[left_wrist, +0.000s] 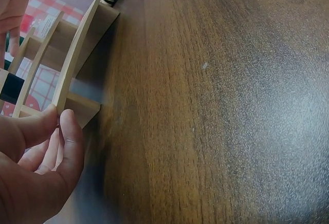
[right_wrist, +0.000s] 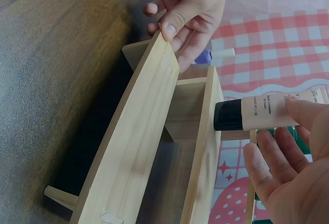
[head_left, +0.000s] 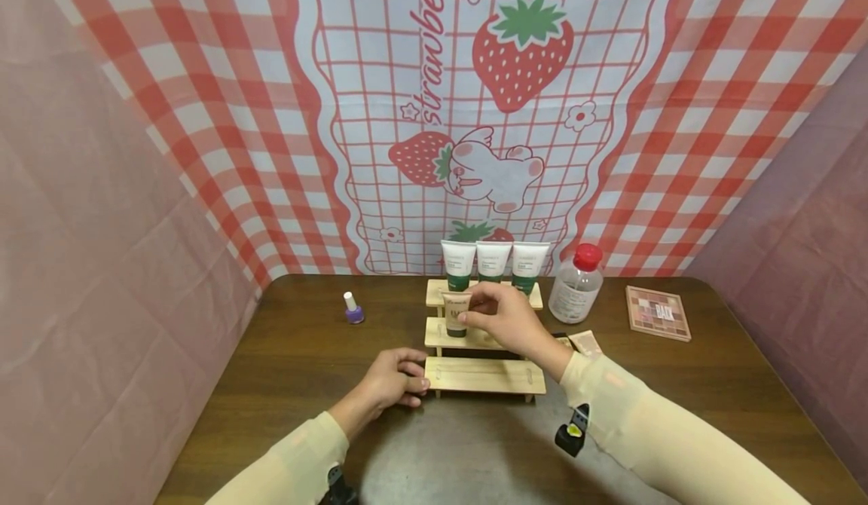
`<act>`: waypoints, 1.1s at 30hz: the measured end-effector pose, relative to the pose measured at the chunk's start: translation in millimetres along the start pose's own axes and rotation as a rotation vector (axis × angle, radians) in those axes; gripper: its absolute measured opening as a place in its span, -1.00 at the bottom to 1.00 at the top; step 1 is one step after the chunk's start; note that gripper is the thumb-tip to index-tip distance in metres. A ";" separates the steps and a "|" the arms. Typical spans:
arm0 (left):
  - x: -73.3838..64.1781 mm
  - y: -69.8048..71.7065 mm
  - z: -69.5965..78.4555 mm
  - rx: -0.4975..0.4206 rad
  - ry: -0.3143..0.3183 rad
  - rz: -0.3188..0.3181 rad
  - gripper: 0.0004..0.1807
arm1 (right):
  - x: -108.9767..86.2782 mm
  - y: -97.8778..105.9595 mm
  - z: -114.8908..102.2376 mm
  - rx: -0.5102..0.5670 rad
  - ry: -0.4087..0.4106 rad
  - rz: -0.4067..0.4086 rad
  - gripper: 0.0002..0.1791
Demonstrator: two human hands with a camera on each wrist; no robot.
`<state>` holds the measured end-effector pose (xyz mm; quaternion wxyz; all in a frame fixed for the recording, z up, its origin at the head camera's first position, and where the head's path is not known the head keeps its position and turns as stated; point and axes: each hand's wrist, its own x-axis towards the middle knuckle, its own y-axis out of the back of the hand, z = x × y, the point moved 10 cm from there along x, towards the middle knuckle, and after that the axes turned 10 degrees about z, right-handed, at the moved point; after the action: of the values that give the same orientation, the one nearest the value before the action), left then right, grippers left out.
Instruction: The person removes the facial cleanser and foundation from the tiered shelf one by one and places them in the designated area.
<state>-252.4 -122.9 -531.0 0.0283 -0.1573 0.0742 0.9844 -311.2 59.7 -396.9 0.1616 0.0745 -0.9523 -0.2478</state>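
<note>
You had both hands engaged. Your right hand (head_left: 505, 316) pinched the beige squeeze tube with the black cap (head_left: 454, 310) by its 3 o'clock edge; the tube was upright, cap down at the middle tier of the pale wooden three-tier rack (head_left: 484, 374), toward the tier's 9 o'clock end. Your left hand (head_left: 392, 378), at the rack's 8 o'clock, gripped the front tier's end between thumb and fingers. Good work here, I judged, needed that brace firm, the cap flat before release, and knuckles clear of the white-and-green plastic tubes (head_left: 459, 258) at 12 o'clock.
</note>
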 end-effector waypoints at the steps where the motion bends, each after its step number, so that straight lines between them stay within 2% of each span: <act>1: 0.1 0.0 0.0 0.000 0.000 0.000 -0.41 | -0.1 0.0 -0.4 -0.003 -0.002 0.001 -0.78; 9: 1.7 0.6 -0.3 -0.006 0.000 -0.003 -0.42 | -2.6 1.7 -2.4 0.010 -0.007 0.010 -0.81; 14: 2.6 0.1 -1.3 -0.015 -0.001 -0.008 -0.42 | -7.4 14.0 -4.9 0.018 -0.005 0.024 -0.81; 19: 2.0 -0.4 -1.2 -0.020 -0.002 -0.011 -0.42 | -15.5 43.0 -5.8 0.044 0.001 0.056 -0.81; 25: 1.4 -0.6 0.3 -0.020 -0.005 -0.011 -0.42 | -33.0 90.8 9.8 0.058 -0.069 0.095 -0.75; 29: 1.0 -0.2 -0.4 -0.015 -0.001 -0.006 -0.43 | -46.4 124.2 25.6 -0.022 -0.100 0.131 -0.60; 33: 0.7 -0.3 -2.0 -0.015 0.009 -0.005 -0.43 | -58.3 150.7 49.1 -0.124 -0.130 0.144 -0.53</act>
<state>-252.4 -122.9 -533.0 0.0293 -0.1622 0.0664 0.9841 -282.9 225.2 -378.4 0.1211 -0.0203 -0.9466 -0.2981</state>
